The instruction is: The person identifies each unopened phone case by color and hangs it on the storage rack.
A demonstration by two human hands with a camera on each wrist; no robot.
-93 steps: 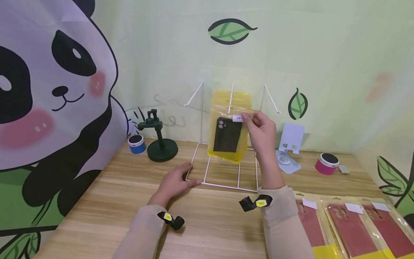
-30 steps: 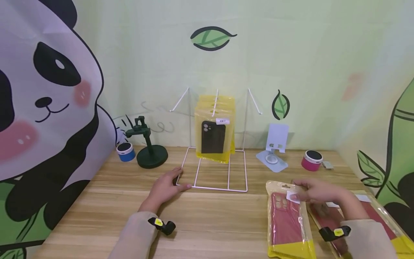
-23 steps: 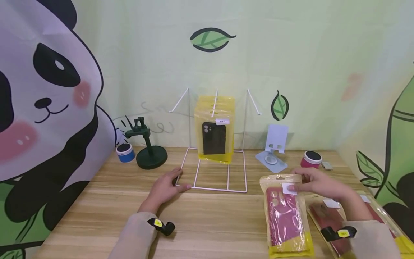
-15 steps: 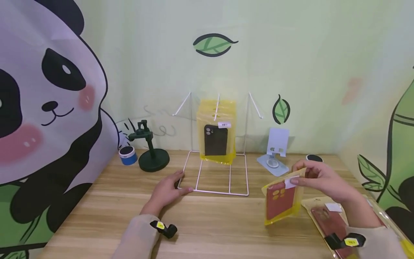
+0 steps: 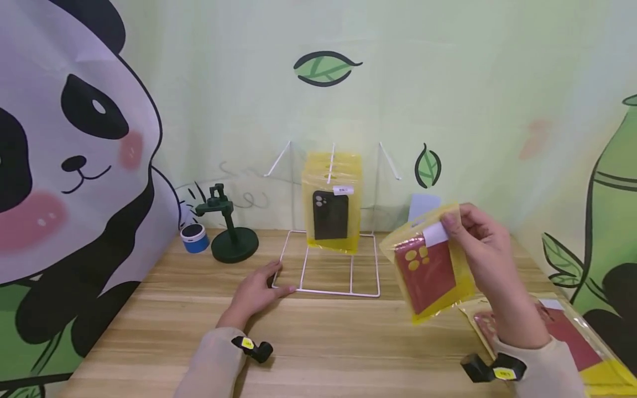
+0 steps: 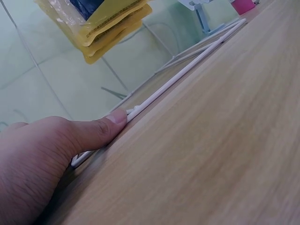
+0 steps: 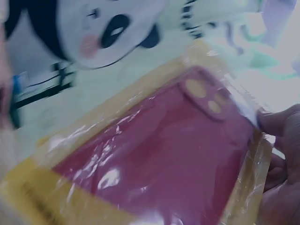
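While left hand (image 5: 259,290) presses the rack (image 5: 328,289), raised right hand (image 5: 478,243) pinches red-case packet (image 5: 428,265).

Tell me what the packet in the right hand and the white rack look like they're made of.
Packet: looks like thin glossy plastic film, clear front over yellow backing; it crinkles and glints in the right wrist view. The red case inside looks matte, perhaps silicone. White rack: thin rigid rods, probably painted or coated metal wire.

1. Your right hand (image 5: 480,243) has left the packs hanging on the rack and dropped to the table's right side.
2. It has lifted one red phone-case pack (image 5: 429,265) clear, now held tilted near the rack.
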